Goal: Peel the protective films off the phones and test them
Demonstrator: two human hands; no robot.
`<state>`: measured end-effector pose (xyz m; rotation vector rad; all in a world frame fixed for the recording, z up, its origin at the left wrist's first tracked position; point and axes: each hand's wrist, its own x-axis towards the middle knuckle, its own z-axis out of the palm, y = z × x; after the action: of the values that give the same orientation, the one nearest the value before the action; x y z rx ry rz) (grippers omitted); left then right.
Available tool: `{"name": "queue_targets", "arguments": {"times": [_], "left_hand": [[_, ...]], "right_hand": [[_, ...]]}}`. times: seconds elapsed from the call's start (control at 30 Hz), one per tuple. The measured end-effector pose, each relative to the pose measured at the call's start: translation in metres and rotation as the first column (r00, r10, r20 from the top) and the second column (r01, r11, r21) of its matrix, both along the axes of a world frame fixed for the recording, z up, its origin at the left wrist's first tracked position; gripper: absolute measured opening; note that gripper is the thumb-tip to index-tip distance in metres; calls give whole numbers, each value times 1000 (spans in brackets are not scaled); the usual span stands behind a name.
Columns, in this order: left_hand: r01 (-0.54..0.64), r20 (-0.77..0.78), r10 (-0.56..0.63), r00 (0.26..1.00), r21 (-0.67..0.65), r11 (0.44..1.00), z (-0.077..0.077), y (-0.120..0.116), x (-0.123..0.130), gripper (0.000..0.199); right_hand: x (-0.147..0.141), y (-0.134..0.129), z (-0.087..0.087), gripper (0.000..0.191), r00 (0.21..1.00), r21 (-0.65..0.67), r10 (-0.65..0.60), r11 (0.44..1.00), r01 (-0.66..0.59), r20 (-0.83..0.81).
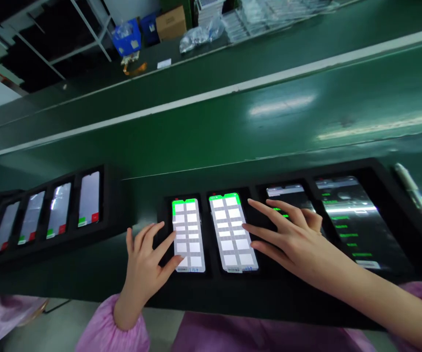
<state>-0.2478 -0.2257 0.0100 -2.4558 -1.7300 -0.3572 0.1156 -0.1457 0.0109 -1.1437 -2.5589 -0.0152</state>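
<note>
Two lit phones lie side by side in a black foam tray (216, 278), each showing a grid of white boxes under a green bar. My left hand (148, 259) is open at the edge of the left phone (188, 234), with thumb and index finger over its screen side. Over the right edge of the other lit phone (233, 234), my right hand (287, 234) is open, fingers spread and fingertips at the screen. Beneath and beside that hand are a dark-screened phone (286, 190) and another dark phone (357, 225) with green text lines. Neither hand grips anything.
To the left, a second black tray (110, 210) holds several phones (89, 195) with grey screens and green and red corners. A pen-like object (416, 195) lies at the right. Across the green bench (196, 142) are a blue bin (127, 39), a cardboard box (171, 23) and plastic bags (201, 36).
</note>
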Motion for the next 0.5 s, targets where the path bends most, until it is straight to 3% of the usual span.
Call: {"name": "queue_targets", "arguments": {"times": [0.3,0.5], "left_hand": [[67,53,-65,996,-40,997,4,-55,-2,33],[74,72,-71,995,-44,996,2,-66,1,34]], "right_hand": [[9,-52,14,46,1000,-158,25,987,-23,9],[10,-61,14,46,999,-174,48,983,-52,-23]]}}
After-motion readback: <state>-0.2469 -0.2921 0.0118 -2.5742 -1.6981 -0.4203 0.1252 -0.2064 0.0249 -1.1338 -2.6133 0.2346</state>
